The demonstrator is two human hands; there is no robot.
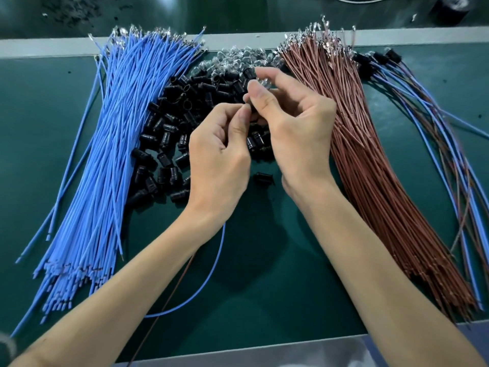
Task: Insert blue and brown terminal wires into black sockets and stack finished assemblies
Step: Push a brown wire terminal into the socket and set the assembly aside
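A thick bundle of blue terminal wires [105, 154] lies at the left, and a bundle of brown terminal wires [370, 168] at the right. Between them sits a heap of black sockets [180, 123]. Above the heap my left hand [219, 154] and my right hand [288, 123] meet, fingers curled, pinching a small black socket [251, 108] that is mostly hidden between them. One blue wire [211, 274] and one brown wire [169, 298] trail down from under my left hand. Finished assemblies [423, 107] with black sockets lie at the far right.
A heap of small clear glass bulbs [238, 58] sits behind the sockets. One loose socket [262, 178] lies below my hands. A grey strip [53, 47] runs along the back of the green mat, and a black tape roll [449, 9] stands at the top right.
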